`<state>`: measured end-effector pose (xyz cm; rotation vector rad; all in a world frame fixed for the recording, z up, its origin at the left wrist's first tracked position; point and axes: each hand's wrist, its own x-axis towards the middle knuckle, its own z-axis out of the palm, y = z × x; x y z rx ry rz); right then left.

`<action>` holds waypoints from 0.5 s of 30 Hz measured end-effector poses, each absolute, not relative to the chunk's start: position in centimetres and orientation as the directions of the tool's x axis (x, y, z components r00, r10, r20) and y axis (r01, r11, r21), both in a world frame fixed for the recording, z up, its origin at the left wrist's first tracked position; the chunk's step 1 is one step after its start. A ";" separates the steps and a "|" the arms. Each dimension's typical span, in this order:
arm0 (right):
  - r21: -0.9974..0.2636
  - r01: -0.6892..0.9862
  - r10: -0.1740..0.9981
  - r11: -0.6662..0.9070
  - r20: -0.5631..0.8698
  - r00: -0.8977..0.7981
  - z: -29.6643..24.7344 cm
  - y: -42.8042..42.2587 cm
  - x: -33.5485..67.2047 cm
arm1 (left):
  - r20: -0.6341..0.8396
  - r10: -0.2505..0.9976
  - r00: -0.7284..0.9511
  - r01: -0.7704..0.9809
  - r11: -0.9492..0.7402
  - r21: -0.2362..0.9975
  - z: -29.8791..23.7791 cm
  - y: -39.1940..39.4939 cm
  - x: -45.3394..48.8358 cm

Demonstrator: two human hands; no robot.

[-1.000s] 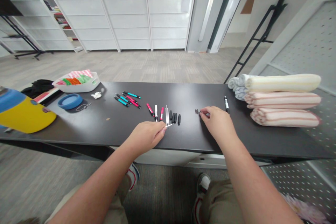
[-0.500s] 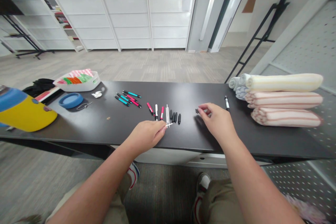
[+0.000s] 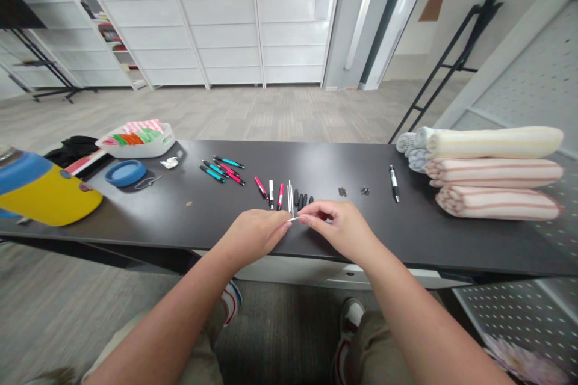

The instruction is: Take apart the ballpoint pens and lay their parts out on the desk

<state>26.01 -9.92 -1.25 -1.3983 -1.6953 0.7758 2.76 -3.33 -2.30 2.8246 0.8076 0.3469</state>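
Note:
My left hand [image 3: 262,231] is closed on a thin white pen refill [image 3: 294,219] that points to the right. My right hand [image 3: 338,225] meets its far end in a pinch; anything small between those fingertips is hidden. Just beyond lie more white refills [image 3: 289,195]. Several black pen grips [image 3: 300,198] lie right of them, partly behind my right hand. To the left are a white pen barrel [image 3: 271,192] and red pen barrels [image 3: 261,187]. Two small piles of tiny parts, one brownish [image 3: 342,191] and one dark [image 3: 365,191], rest beyond my right hand.
Several teal and red pens [image 3: 223,169] lie at the left, a white-and-black pen [image 3: 394,183] at the right. Rolled towels [image 3: 497,171] are stacked on the right end. A white basket [image 3: 160,143], blue lid [image 3: 125,173] and yellow-blue container [image 3: 49,195] occupy the left.
My right hand has moved left from the small parts to the tip of the refill, uncovering both piles. My left hand keeps its hold in nearly the same place.

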 end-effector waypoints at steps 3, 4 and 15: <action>-0.881 0.455 0.991 0.133 0.123 -0.052 -1.6 -9.9 26.0 | 0.174 0.540 0.824 0.496 -0.834 0.239 -2.4 -3.3 2.7; -0.887 0.446 0.993 0.120 0.107 -0.053 -1.7 -9.9 26.0 | 0.175 0.536 0.826 0.492 -0.836 0.240 -2.5 -3.3 2.7; -0.845 0.520 0.976 0.125 0.198 0.086 -0.1 -10.4 29.7 | 0.199 0.620 0.759 0.554 -0.775 0.303 -2.2 -3.2 2.6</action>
